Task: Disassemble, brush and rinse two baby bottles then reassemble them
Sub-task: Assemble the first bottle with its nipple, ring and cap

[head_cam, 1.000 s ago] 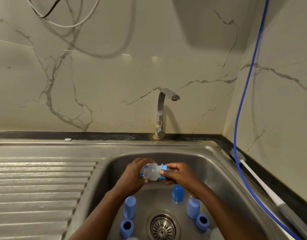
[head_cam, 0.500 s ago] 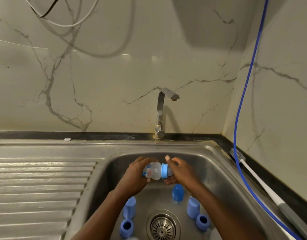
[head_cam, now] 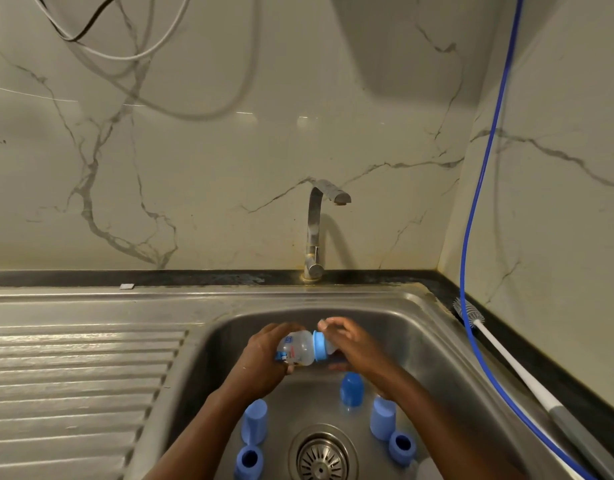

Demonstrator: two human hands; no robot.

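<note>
While held sideways over the stainless-steel sink basin [head_cam: 437, 341]: small clear plastic baby bottle [head_cam: 298, 351], printed markings on wall, base end clasped in left grip [head_cam: 260, 358], fingers curled round it. Light-blue screw collar [head_cam: 320, 345] on neck, facing right grip [head_cam: 355, 348]; right grip half-spread about collar and teat end, contact not discernible through blur. Below left grip, on basin floor: pale blue upright cap [head_cam: 254, 422], blue open ring [head_cam: 249, 459]. Below right grip: deep blue domed cap [head_cam: 350, 389], second pale blue cap [head_cam: 381, 422], second blue ring [head_cam: 400, 443]. Round metal drain strainer [head_cam: 321, 459] between. Beyond both grips, chrome tap [head_cam: 314, 230]. Far right of right grip, white-handled bottle brush [head_cam: 506, 352] on dark surface [head_cam: 540, 365].
</note>
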